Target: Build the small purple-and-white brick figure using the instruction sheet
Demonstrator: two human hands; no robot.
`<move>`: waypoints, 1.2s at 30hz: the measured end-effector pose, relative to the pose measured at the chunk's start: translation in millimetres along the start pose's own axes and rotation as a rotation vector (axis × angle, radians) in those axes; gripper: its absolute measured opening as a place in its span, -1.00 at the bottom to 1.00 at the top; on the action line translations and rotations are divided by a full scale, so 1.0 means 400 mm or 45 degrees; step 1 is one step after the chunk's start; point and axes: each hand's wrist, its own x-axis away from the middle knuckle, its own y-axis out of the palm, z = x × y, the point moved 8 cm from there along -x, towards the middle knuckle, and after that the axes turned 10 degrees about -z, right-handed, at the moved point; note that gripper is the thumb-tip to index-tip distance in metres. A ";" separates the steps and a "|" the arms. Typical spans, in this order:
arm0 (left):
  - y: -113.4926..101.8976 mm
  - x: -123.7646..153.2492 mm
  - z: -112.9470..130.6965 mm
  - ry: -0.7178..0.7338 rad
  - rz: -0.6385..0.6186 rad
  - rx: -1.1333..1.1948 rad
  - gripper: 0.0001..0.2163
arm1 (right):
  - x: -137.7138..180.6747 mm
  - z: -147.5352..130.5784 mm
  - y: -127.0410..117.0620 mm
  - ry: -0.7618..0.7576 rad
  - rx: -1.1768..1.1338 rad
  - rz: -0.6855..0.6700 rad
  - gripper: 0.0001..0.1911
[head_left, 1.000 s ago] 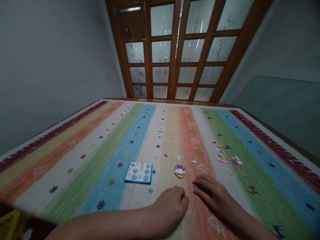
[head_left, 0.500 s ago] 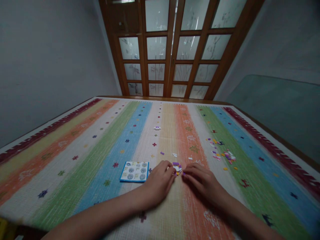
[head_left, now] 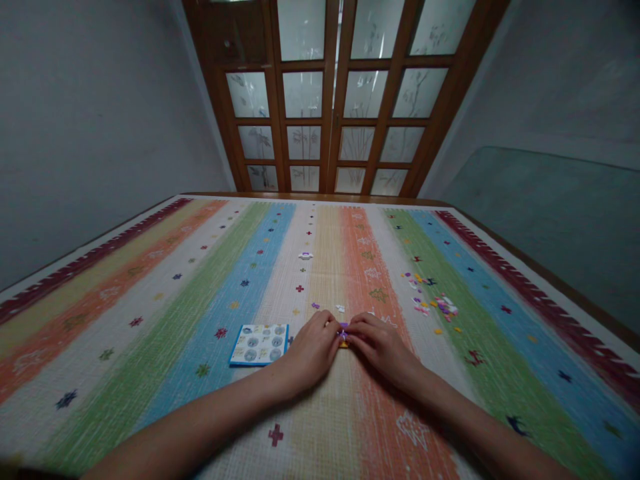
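My left hand [head_left: 313, 348] and my right hand [head_left: 377, 344] meet fingertip to fingertip on the striped cloth [head_left: 200, 313]. Between them sits a small brick model [head_left: 343, 333] in purple, white and orange, mostly hidden by the fingers. Both hands have their fingers curled and pinched on the model. A blue-edged instruction card [head_left: 259, 344] lies flat just left of my left hand.
A scatter of small loose bricks [head_left: 434, 303] lies on the cloth to the right. A few single pieces [head_left: 340, 308] lie just beyond my hands, and one small white-purple piece [head_left: 305, 255] farther back. Wooden glass-paned doors [head_left: 335, 100] stand behind the table.
Both hands have moved forward from the near edge and closed on the small brick model. The view has shifted a little forward and down.
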 end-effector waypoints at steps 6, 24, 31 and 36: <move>-0.001 0.000 0.000 0.021 0.009 0.040 -0.86 | 0.000 -0.005 -0.002 0.011 -0.003 0.007 -0.82; 0.005 -0.011 -0.004 0.033 -0.038 0.105 -0.81 | 0.010 -0.007 0.002 0.005 -0.026 0.055 -0.81; 0.011 -0.016 -0.005 -0.007 -0.090 0.134 -0.80 | 0.002 -0.007 -0.001 0.082 -0.039 0.022 -0.86; 0.006 -0.017 -0.005 -0.020 -0.100 0.155 -0.81 | 0.001 -0.015 0.002 0.044 0.027 0.018 -0.88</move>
